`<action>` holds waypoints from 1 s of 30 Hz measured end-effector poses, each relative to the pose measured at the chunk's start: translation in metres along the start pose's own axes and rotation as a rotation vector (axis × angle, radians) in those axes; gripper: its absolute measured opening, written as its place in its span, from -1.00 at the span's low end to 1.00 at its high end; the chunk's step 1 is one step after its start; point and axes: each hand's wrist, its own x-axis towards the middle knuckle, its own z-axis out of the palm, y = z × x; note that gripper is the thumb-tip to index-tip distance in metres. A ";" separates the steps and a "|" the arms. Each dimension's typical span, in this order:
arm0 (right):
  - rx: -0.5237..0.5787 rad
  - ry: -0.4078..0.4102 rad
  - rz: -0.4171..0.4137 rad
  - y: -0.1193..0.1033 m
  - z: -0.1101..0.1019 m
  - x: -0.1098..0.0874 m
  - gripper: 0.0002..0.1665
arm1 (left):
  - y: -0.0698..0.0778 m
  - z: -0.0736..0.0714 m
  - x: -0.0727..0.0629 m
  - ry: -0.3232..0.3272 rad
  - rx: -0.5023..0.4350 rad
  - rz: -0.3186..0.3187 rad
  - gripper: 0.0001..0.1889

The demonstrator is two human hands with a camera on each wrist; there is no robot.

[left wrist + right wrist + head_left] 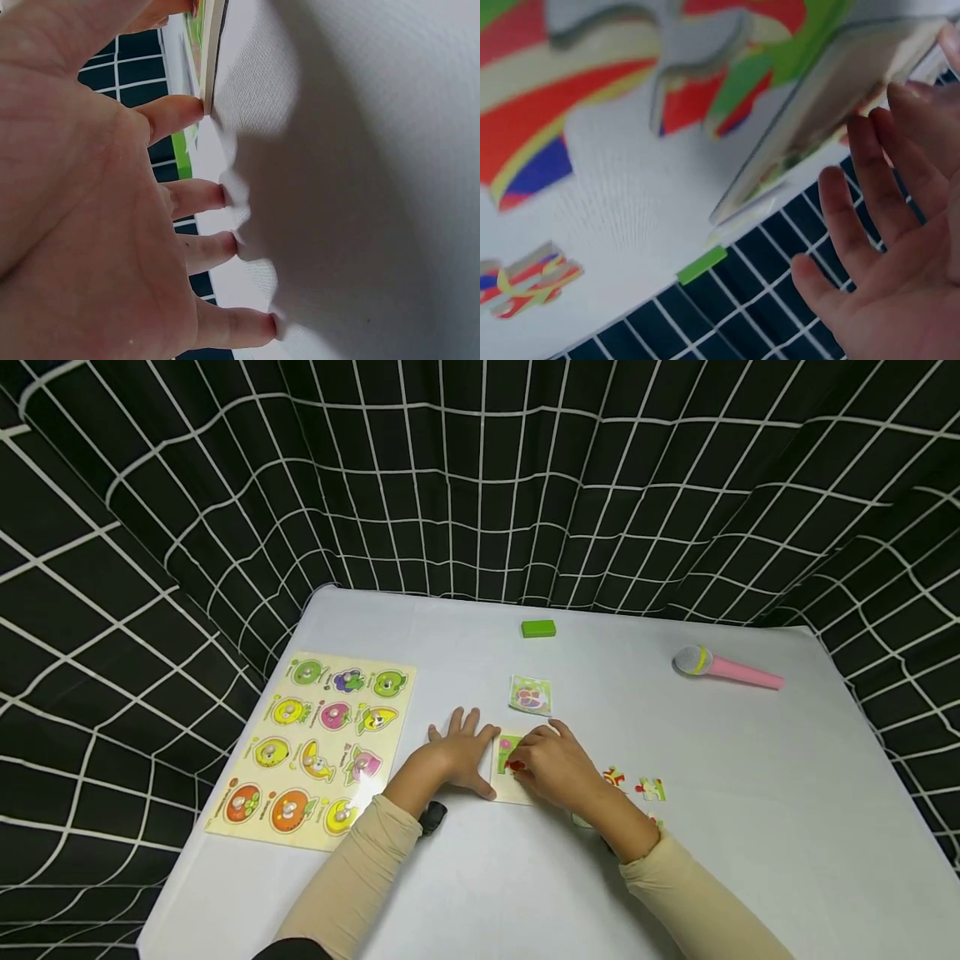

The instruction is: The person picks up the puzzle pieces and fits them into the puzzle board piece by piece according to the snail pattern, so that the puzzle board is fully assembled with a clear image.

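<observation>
A small wooden jigsaw board point(510, 790) lies mid-table, with green and pink pieces fitted along its left part. My left hand point(463, 758) is spread flat on the cloth at the board's left side; index finger and thumb touch its edge, which also shows in the left wrist view point(212, 67). Over the board, my right hand point(558, 768) pinches a red jigsaw piece point(516, 766), mostly hidden by the fingers. Loose jigsaw pieces point(652, 789) lie to the right, seen large in the right wrist view point(532, 112).
Beyond the board is a small picture card point(530, 695), with a green block point(538, 628) farther back. A fruit peg puzzle point(405, 693) covers the left side. At the back right lies a pink toy microphone point(742, 673). A black grid curtain point(525, 485) surrounds the table.
</observation>
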 end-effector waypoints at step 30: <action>0.113 -0.019 0.251 0.083 -0.016 -0.099 -0.70 | -0.001 0.002 -0.001 0.016 -0.044 0.019 0.09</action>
